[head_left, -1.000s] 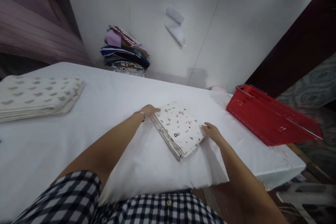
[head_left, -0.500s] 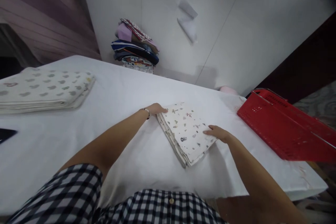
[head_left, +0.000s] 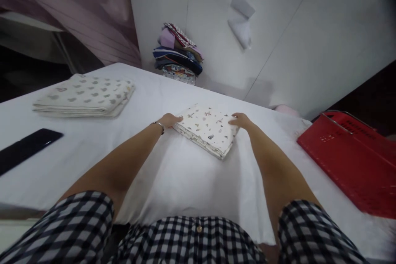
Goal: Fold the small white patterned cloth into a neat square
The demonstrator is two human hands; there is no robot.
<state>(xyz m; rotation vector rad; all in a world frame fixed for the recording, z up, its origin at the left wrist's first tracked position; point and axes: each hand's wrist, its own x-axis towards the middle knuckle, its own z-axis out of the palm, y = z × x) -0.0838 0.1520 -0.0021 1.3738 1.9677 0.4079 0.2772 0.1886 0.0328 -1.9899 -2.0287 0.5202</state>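
A folded white cloth [head_left: 207, 128] with small printed figures is held between my two hands over the table. My left hand [head_left: 170, 120] grips its left corner, thumb on top and the other fingers hidden underneath. At the right corner my right hand [head_left: 240, 121] pinches the cloth in the same way. Several folded layers show along the edge nearest me. Whether the cloth rests on the table or is slightly raised, I cannot tell. Farther left lies another folded cloth [head_left: 86, 95], thick and white with grey-green spots.
The table has a white cover [head_left: 148, 90]. A dark phone-like slab [head_left: 27, 148] lies at left. On the right stands a red plastic basket [head_left: 355, 161]. Behind the table is a stack of folded fabrics [head_left: 179, 55] by the wall, where papers [head_left: 241, 20] hang.
Both hands have pushed the folded cloth away from me and turned it slightly, keeping their grip. My view has swung left, bringing more of the dark slab into sight.
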